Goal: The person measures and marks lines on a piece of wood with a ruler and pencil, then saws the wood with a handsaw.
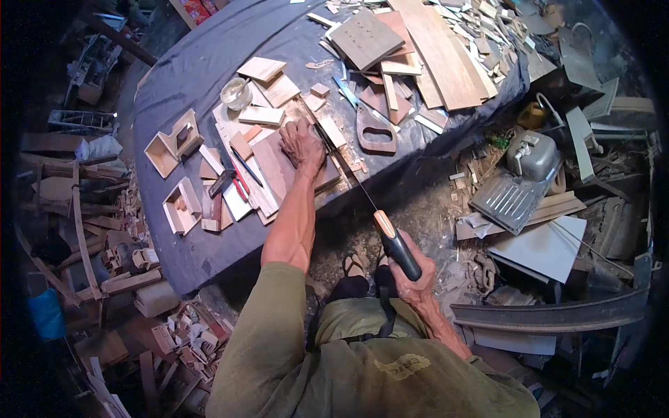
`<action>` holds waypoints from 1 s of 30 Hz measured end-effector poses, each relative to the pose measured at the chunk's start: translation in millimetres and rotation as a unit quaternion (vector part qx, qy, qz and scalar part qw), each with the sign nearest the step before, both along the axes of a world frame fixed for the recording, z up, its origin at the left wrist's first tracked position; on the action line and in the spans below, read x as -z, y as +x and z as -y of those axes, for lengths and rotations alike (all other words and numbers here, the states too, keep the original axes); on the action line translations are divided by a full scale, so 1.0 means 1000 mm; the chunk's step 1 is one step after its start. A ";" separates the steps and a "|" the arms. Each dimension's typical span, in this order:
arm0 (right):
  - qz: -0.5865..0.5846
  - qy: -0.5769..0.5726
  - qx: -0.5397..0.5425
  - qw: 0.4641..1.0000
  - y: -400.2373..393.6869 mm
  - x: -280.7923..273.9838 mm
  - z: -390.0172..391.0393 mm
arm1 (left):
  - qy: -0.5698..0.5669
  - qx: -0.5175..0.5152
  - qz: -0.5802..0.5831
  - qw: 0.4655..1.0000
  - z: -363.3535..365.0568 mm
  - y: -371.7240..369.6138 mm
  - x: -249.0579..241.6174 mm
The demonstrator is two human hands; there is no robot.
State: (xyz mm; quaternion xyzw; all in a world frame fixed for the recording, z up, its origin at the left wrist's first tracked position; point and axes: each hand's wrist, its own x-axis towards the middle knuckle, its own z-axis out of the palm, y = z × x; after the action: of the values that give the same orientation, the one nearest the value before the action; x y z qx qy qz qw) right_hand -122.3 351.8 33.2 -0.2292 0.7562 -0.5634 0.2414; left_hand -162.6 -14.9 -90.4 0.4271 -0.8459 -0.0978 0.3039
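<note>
My right hand (412, 268) is wrapped round the black handle of a saw (397, 244), whose thin blade runs up and left to the wood at the table's edge. Beside the blade, my left hand (304, 144) presses on a flat brown board (269, 166), fingers bent over its far end. What the fingertips grip there is partly hidden. A narrow pale wood strip (332, 131) lies just right of the blade. Red-handled pliers (240, 187) and a hammer (221, 182) rest left of the board.
The dark cloth-covered table (209, 76) holds a glass jar (236, 93), small wooden boxes (182, 206), a second handsaw (376, 132) and stacked boards (435, 52). A metal sink (519, 191) and wood scraps lie on the floor at right. Scraps also cover the lower left.
</note>
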 end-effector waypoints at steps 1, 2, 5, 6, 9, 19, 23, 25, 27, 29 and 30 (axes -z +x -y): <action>0.008 0.005 0.004 1.000 0.001 -0.002 -0.001 | 0.004 -0.004 0.014 1.000 -0.001 0.000 0.001; -0.005 0.000 0.004 1.000 0.002 -0.002 -0.004 | 0.003 -0.013 0.012 1.000 -0.003 -0.001 0.002; -0.031 -0.008 0.008 0.999 0.011 -0.005 -0.019 | -0.004 -0.030 0.006 1.000 -0.004 -0.003 0.004; -0.032 -0.004 0.009 0.999 0.014 -0.008 -0.029 | -0.006 -0.032 0.003 0.999 -0.003 -0.004 0.005; -0.032 0.018 0.010 0.999 0.020 -0.005 -0.048 | -0.014 -0.006 -0.010 1.000 0.001 -0.001 0.007; -0.059 -0.007 0.033 0.998 0.019 0.011 -0.033 | -0.037 0.007 -0.047 0.998 0.001 -0.004 0.006; -0.029 0.048 0.034 0.998 0.016 -0.005 -0.022 | -0.039 0.038 -0.043 0.998 0.004 -0.003 0.006; 0.017 0.073 0.014 0.997 0.009 -0.006 -0.007 | -0.044 0.030 -0.036 0.998 0.004 -0.002 0.007; -0.011 0.010 0.028 1.000 0.015 0.005 -0.014 | -0.046 0.026 -0.059 0.997 0.007 -0.004 0.010; -0.051 -0.026 0.029 0.998 0.023 0.015 -0.035 | -0.048 0.030 -0.060 0.997 0.004 -0.003 0.007; -0.070 -0.043 0.026 0.996 0.024 0.016 -0.038 | -0.050 0.027 -0.052 0.997 0.004 -0.003 0.006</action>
State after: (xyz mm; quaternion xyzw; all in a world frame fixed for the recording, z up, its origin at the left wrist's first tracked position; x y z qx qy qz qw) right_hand -98.0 389.4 17.3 -0.2581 0.7523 -0.5838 0.1632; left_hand -165.2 -18.6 -96.1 0.3828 -0.8439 -0.0858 0.3659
